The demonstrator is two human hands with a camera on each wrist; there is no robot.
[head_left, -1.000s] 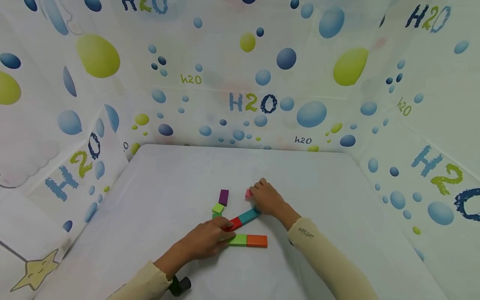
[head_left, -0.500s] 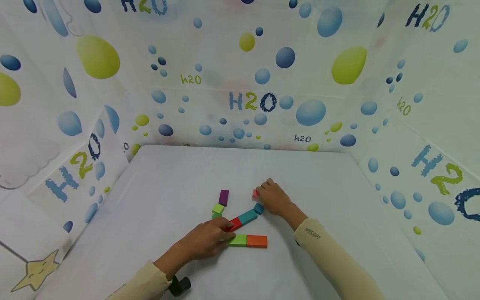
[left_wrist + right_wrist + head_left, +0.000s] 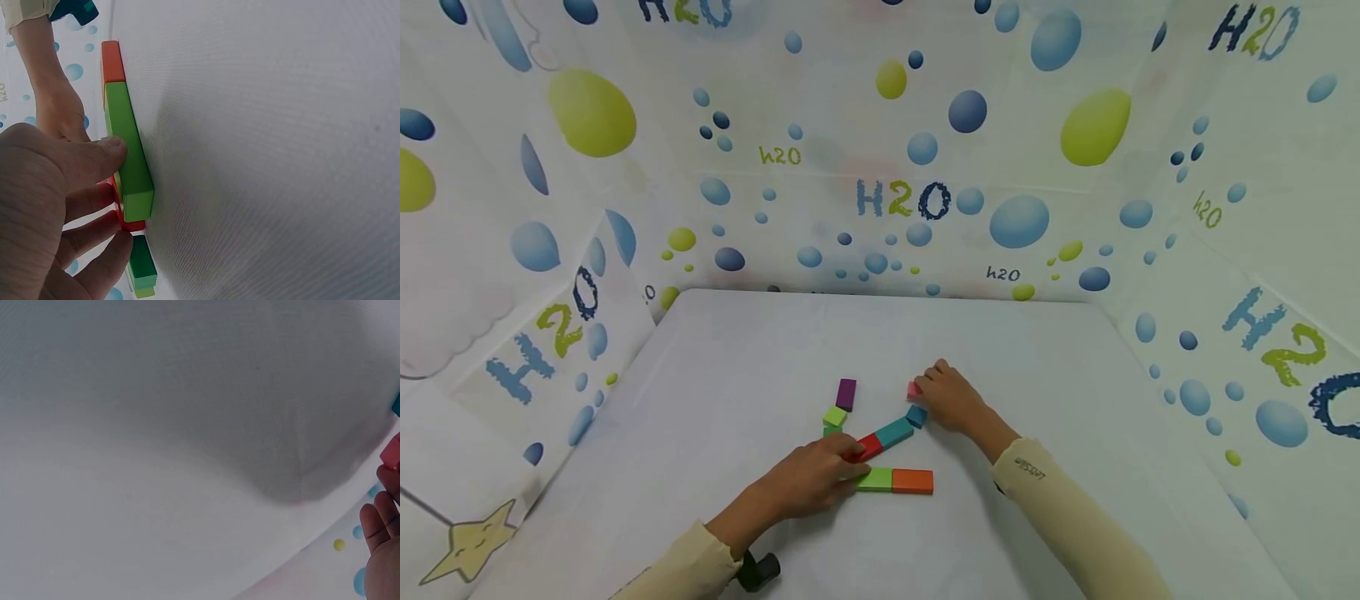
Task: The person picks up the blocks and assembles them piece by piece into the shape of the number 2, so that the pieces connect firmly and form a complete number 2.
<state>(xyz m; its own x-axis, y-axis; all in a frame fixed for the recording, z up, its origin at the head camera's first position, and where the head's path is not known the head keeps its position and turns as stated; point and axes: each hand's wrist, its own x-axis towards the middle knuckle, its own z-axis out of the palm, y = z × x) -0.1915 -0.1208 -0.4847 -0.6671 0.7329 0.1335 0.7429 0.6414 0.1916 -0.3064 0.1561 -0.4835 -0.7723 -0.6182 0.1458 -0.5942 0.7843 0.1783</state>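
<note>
My left hand [image 3: 816, 472] lies over the near end of a row of blocks. Its thumb touches the light green block [image 3: 128, 150], while its fingers rest against the red block [image 3: 870, 447]. Past the red one runs a teal block [image 3: 895, 432], with a small blue block [image 3: 916, 416] at its far end. Beside that, my right hand [image 3: 951, 398] pinches a small pink block [image 3: 913, 391] at the white surface. The pink block [image 3: 392, 452] is cut off by the edge of the right wrist view. An orange block [image 3: 913, 482] continues the light green one.
Left of the right hand are a purple block [image 3: 846, 394], a small lime block [image 3: 835, 417] and a green block [image 3: 142, 259], partly hidden behind the left hand in the head view. A dark cylindrical object [image 3: 760, 572] shows by the left sleeve. Patterned sheets [image 3: 805, 108] rise around the white tabletop [image 3: 1037, 367].
My right hand has shifted right with the pink block, and the small blue block has come into clear view. The left hand stays where it was.
</note>
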